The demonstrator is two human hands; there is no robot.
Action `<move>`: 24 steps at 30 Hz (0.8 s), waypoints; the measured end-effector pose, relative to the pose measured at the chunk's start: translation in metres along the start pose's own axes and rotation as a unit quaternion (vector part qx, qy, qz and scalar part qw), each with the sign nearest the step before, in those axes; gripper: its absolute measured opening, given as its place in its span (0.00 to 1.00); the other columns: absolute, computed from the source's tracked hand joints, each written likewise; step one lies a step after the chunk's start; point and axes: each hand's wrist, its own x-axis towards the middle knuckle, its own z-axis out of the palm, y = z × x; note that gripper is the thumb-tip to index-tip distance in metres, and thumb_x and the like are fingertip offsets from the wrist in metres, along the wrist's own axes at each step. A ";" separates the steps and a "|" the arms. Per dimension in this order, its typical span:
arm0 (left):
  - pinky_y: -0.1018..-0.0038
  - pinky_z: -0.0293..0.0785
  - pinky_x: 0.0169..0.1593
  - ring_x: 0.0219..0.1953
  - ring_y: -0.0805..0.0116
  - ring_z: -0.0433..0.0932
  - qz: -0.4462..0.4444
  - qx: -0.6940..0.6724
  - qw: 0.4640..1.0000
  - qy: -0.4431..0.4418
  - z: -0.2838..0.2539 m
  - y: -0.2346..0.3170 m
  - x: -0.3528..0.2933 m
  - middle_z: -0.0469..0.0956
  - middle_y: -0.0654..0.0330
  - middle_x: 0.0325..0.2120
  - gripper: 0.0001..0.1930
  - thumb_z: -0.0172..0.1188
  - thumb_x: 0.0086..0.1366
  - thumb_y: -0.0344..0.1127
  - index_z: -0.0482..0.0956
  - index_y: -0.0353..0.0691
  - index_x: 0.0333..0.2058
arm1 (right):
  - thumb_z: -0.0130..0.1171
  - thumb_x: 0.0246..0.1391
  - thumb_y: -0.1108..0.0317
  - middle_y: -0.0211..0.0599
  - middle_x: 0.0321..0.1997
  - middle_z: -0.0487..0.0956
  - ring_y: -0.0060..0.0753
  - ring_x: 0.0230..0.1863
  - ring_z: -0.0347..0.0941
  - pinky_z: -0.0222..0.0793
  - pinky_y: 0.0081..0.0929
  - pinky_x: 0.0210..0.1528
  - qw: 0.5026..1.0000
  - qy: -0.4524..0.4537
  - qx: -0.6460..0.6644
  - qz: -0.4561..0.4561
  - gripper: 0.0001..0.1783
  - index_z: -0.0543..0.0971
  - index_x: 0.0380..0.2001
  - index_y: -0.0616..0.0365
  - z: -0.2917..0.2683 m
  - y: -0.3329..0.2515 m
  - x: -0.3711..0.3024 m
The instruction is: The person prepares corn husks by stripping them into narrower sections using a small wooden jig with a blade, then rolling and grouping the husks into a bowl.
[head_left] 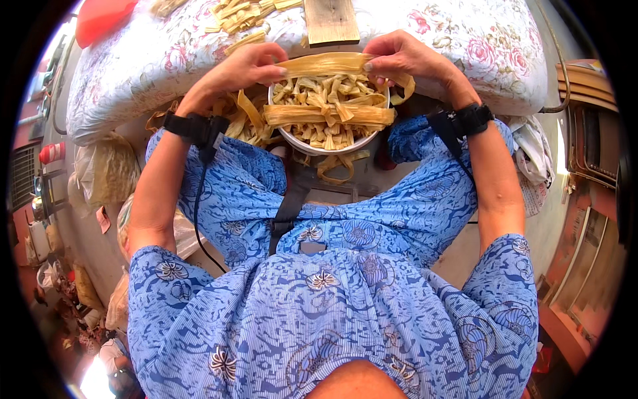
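A flat, glossy tan strip (324, 64), like a dried plant fibre or leaf, is stretched level between my two hands. My left hand (258, 65) pinches its left end between thumb and fingers. At the other end, my right hand (402, 58) grips it, and a loose curl of strip hangs below those fingers. Under the strip stands a white basin (311, 150), heaped with short knotted tan pieces (325, 90). Another folded tan band (329, 116) lies across the basin's near side with a knot at its middle. The basin sits between my knees.
Ahead is a padded surface under floral cloth (146, 73), carrying a wooden board (332, 23), bundles of strips (242, 16) and a red item (103, 20). Loose strips (249, 120) hang left of the basin. Plastic bags (106, 166) stand at left; brown furniture (595, 126) at right.
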 end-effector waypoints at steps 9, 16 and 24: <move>0.85 0.68 0.27 0.23 0.80 0.73 0.076 -0.061 0.993 0.060 0.018 0.010 0.040 0.75 0.66 0.19 0.08 0.51 0.60 0.29 0.76 0.33 0.34 | 0.50 0.47 0.75 0.31 0.20 0.75 0.18 0.22 0.71 0.68 0.15 0.25 0.995 0.038 -0.093 -0.017 0.08 0.76 0.31 0.66 0.006 -0.034 0.023; 0.81 0.67 0.28 0.24 0.79 0.70 0.049 0.071 0.990 0.111 0.022 0.022 0.042 0.72 0.65 0.20 0.07 0.54 0.58 0.30 0.72 0.34 0.34 | 0.50 0.48 0.76 0.33 0.21 0.75 0.20 0.23 0.70 0.69 0.18 0.28 0.971 0.156 -0.164 -0.078 0.10 0.76 0.35 0.63 0.013 -0.020 0.032; 0.84 0.61 0.21 0.16 0.83 0.64 0.004 0.044 0.995 0.088 0.004 0.024 0.024 0.68 0.69 0.12 0.08 0.50 0.60 0.33 0.76 0.36 0.26 | 0.54 0.43 0.68 0.42 0.22 0.75 0.40 0.24 0.72 0.67 0.28 0.29 0.931 0.209 -0.273 -0.123 0.10 0.77 0.31 0.56 0.005 -0.015 0.026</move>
